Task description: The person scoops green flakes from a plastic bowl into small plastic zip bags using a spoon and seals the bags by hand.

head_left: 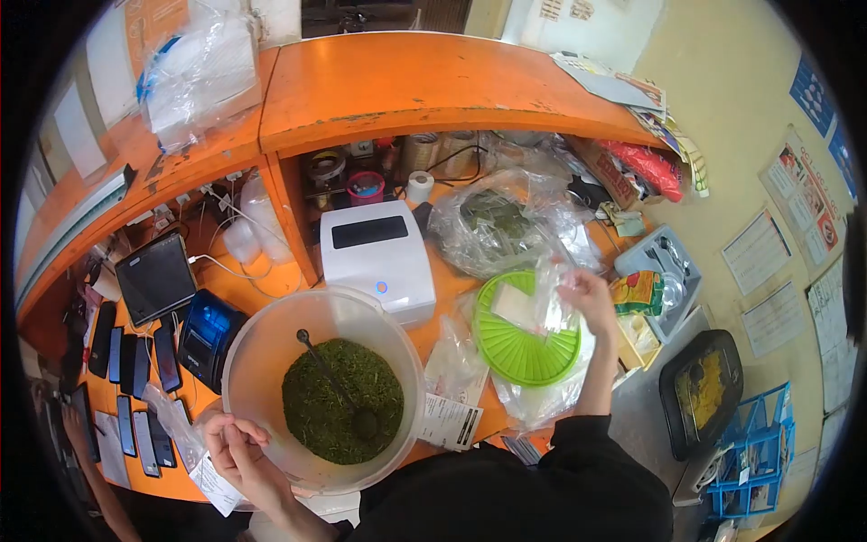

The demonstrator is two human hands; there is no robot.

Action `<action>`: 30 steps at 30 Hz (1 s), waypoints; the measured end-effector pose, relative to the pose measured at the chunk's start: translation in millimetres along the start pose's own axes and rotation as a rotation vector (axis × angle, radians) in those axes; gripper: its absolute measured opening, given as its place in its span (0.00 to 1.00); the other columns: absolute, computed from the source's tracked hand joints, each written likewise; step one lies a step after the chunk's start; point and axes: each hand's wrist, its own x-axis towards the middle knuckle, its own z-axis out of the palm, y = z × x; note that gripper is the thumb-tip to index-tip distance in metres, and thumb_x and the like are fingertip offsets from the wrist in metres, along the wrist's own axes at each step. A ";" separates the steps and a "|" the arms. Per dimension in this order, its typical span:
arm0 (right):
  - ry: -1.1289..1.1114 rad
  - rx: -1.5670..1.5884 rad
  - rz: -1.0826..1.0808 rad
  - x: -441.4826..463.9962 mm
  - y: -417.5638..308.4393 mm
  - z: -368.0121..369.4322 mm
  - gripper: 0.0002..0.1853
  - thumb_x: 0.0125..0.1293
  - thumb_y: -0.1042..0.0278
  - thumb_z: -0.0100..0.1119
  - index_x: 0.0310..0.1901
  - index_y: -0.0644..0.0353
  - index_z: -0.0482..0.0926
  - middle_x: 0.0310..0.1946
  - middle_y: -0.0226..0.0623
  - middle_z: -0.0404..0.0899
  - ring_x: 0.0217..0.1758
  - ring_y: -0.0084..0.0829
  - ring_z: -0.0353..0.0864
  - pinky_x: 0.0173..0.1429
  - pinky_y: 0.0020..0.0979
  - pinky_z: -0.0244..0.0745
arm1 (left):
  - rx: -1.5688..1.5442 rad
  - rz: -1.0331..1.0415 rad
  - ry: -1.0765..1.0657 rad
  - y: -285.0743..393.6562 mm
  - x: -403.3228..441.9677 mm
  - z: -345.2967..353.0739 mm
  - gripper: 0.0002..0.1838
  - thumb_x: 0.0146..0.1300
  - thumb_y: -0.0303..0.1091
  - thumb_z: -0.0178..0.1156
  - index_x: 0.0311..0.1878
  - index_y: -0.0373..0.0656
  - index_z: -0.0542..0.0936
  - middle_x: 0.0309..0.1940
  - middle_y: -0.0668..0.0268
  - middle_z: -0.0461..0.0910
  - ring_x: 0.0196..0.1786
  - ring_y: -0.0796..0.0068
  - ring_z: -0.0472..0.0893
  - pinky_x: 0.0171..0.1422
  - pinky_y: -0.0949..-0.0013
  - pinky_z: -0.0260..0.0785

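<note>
My right hand (587, 298) grips a clear plastic bag (553, 294) above a round, ribbed green lid (528, 348). A small white block-like item (513, 305) lies on that lid, beside the bag. My left hand (237, 449) is raised at the lower left rim of a large translucent tub (257, 361). Its fingers are curled together against the thumb, and whatever may be between them is hidden. Inside the tub is a heap of chopped green leaves (325, 425), with a long-handled dark spoon (330, 375) resting in it.
Behind the tub stands a white machine (375, 257). A large clear bag of greens (492, 221) lies to its right. Several phones (144, 438) and a blue-black printer (209, 339) sit at left, near another person's arm (99, 488). A grey tray (659, 271) is at right.
</note>
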 end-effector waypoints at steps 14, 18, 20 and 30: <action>0.108 -0.450 -0.203 9.9 76.6 19.6 0.09 0.60 0.70 0.57 0.37 0.66 0.82 0.33 0.44 0.80 0.38 0.33 0.77 0.44 0.31 0.70 | 0.043 -0.011 0.002 3.5 0.5 4.1 0.06 0.70 0.31 0.45 0.41 0.40 0.70 0.19 0.66 0.70 0.23 0.83 0.67 0.29 0.81 0.57; 0.054 -0.107 -0.300 -14.7 -61.8 54.5 0.06 0.54 0.73 0.62 0.30 0.66 0.82 0.34 0.40 0.79 0.34 0.31 0.77 0.39 0.27 0.69 | 0.069 -0.060 -0.024 6.1 -0.1 5.7 0.04 0.68 0.27 0.47 0.40 0.39 0.71 0.21 0.66 0.72 0.25 0.82 0.71 0.30 0.81 0.61; -0.056 0.024 -0.318 -35.2 -132.0 85.6 0.03 0.52 0.75 0.64 0.28 0.64 0.82 0.31 0.36 0.78 0.32 0.27 0.76 0.37 0.25 0.69 | 0.160 -0.074 -0.093 14.3 -1.2 7.6 0.03 0.65 0.23 0.50 0.40 0.39 0.72 0.23 0.65 0.74 0.28 0.81 0.74 0.32 0.80 0.65; -0.945 0.114 -0.898 -111.9 -238.3 249.1 0.05 0.48 0.80 0.64 0.25 0.64 0.76 0.25 0.35 0.73 0.26 0.26 0.75 0.30 0.24 0.70 | 0.218 -0.022 -0.294 25.8 -2.5 3.6 0.11 0.56 0.26 0.64 0.42 0.33 0.78 0.39 0.63 0.79 0.43 0.77 0.78 0.48 0.74 0.71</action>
